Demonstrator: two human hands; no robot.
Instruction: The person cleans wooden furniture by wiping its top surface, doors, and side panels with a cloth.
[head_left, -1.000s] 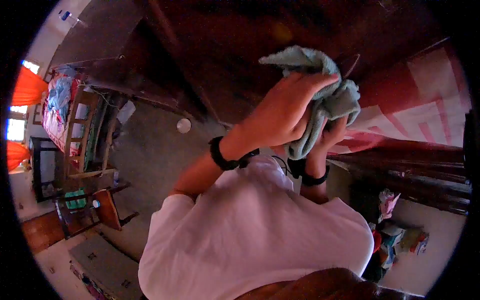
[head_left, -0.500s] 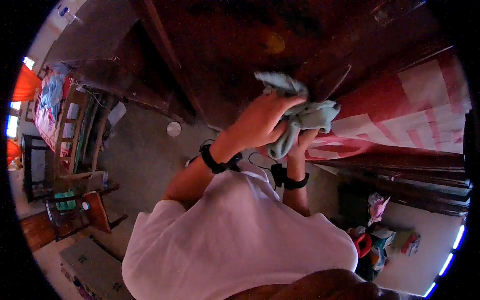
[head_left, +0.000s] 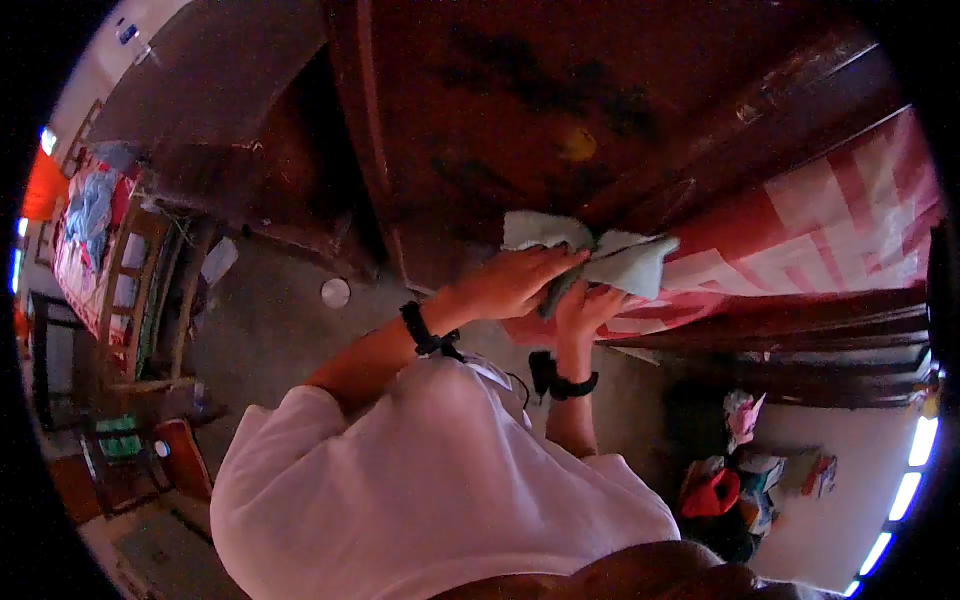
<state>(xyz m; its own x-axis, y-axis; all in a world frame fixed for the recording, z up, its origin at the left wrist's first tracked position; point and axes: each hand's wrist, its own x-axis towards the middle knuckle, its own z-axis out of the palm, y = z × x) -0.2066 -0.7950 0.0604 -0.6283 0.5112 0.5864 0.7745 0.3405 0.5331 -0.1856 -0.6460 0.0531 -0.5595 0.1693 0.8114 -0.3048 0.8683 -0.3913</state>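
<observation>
A pale grey-green cloth (head_left: 630, 262) lies partly spread and creased in the middle at the near edge of a dark red-brown wooden surface (head_left: 480, 150). My left hand (head_left: 515, 280) grips its left part, with the fingers pointing right across the fabric. Close beside it, my right hand (head_left: 585, 308) holds the lower right part, the fingertips partly tucked under the folds. Black stains and a yellowish spot (head_left: 577, 145) mark the wood beyond the cloth. Both wrists wear black bands.
A red and white printed sheet (head_left: 800, 245) hangs right of the wood. To the left are a wooden frame with heaped fabrics (head_left: 90, 215), a chair (head_left: 180, 455) and a round white object (head_left: 336, 292) on the floor. A pile of mixed items (head_left: 730, 490) sits lower right.
The cloth was bunched and raised between my hands; now it is opened flatter and lower against the wood. My left hand has flattened over it, and the view has shifted slightly.
</observation>
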